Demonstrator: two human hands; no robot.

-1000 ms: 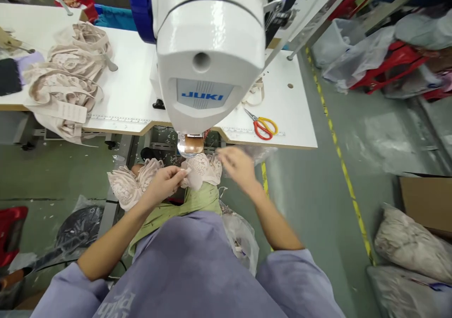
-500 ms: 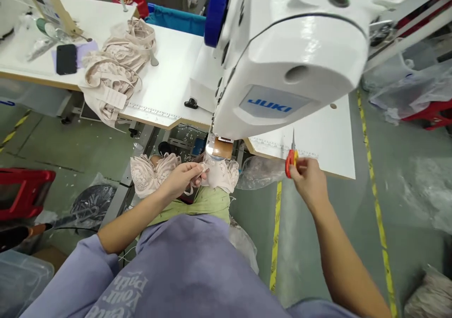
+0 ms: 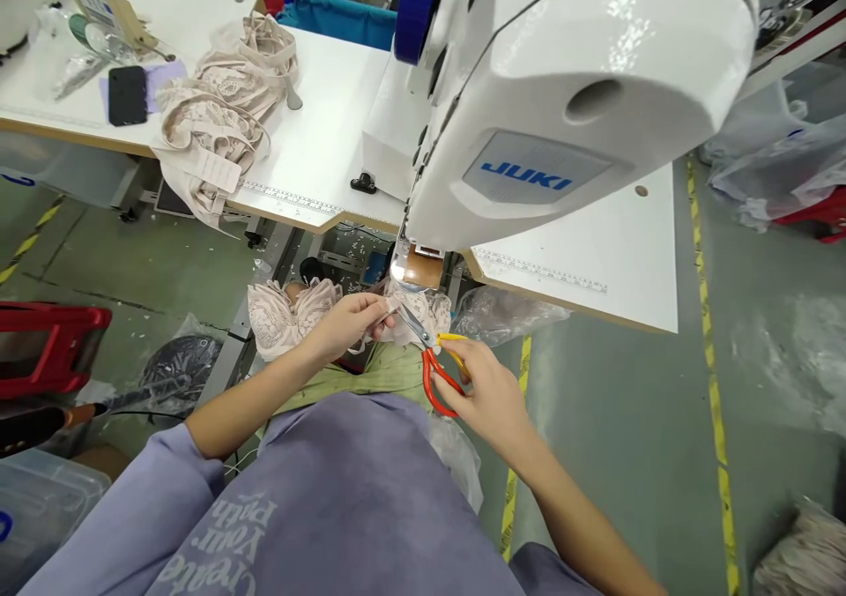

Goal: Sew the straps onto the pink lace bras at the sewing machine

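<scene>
1. While the left hand (image 3: 357, 323) pinches the edge of a pale lace garment (image 3: 433, 312) between thumb and fingers, the right hand (image 3: 486, 386) grips scissors (image 3: 428, 340) by their red and yellow handles.
2. Change vs half a second ago: scissors go from beside the front edge of the sewing table (image 3: 330, 137), toward its right corner, to the pinched spot. My read: work is now at the blades, not the machine.
3. Garment is off the table, by the notch in its front edge, over green cloth (image 3: 376, 377) on the lap. Can't tell if blades are parted or touching fabric.
4. Lace cups (image 3: 283, 318) sit left of the left hand; can't tell if they're joined to the held piece.
5. Garment pile (image 3: 221, 115) droops over the front edge, left of the machine; dark phone (image 3: 128, 96) further left.
6. In the way: sewing machine (image 3: 582, 111) hides much of the table's right part, and its lower end sits just above the garment. Looks tight for blades.
</scene>
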